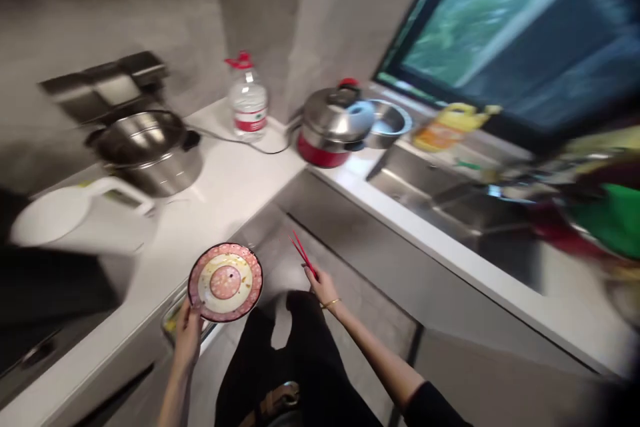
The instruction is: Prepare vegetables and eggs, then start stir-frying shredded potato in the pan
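My left hand (189, 327) grips the near edge of a round plate (226, 282) with a pink patterned rim and a pink centre. Small yellowish and dark food bits lie on its pale ring. It is held up in front of the counter edge, above the floor. In my right hand (324, 285), the fingers are closed round a pair of red chopsticks (302, 251), tips pointing up and to the left, away from the plate. The chopsticks touch nothing else.
A white counter (223, 187) bears a white pitcher (75, 220), a steel pot (150, 153) and a large water bottle (249, 103). Along the right counter stand a lidded red-based pot (333, 127), a steel bowl (387, 121), a yellow jug (447, 127) and a sink (405, 183).
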`<action>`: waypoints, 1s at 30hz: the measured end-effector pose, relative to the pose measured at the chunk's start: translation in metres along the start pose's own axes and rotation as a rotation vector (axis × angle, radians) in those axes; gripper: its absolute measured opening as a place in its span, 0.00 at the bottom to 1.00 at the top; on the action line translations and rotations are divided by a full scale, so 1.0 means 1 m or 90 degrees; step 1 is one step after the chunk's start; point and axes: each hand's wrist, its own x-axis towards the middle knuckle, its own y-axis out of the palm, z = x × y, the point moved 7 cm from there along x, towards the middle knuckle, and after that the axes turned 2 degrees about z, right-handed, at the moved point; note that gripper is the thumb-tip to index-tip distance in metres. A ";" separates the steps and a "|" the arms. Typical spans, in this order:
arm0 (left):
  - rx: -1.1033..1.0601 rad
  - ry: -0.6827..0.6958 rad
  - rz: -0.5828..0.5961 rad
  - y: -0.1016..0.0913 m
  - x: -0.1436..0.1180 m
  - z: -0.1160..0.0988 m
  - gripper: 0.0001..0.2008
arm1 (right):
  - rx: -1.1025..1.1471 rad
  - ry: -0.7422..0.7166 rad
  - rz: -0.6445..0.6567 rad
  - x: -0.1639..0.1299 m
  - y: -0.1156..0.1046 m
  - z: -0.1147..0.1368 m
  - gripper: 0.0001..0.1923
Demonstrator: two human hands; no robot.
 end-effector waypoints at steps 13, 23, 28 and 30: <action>0.047 0.001 0.581 0.554 -0.097 -0.032 0.33 | -0.373 0.365 -0.175 0.015 -0.485 -0.284 0.17; 0.139 -0.185 0.645 0.837 -0.172 0.046 0.33 | -0.457 0.413 -0.085 0.095 -0.682 -0.429 0.25; 0.227 -0.200 0.652 0.899 -0.154 0.090 0.34 | -0.451 0.389 -0.051 0.101 -0.690 -0.451 0.27; 0.251 -0.206 0.665 0.919 -0.146 0.113 0.34 | -0.452 0.389 -0.043 0.099 -0.680 -0.452 0.28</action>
